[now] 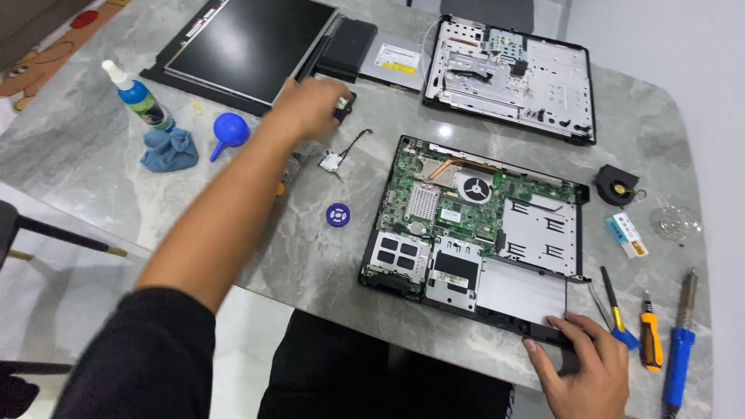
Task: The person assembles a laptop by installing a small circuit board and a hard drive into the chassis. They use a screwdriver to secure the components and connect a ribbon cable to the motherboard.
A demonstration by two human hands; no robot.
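On the grey marble-patterned table (326, 264), the left hand (310, 105) closes on a small dark part beside the black screen panel (248, 46); the right hand (586, 361) rests flat, released, steadying the opened black laptop base (473, 233), mid-disassembly.

Three screwdrivers (650, 340), one spray bottle (140, 97), one fan (616, 185).
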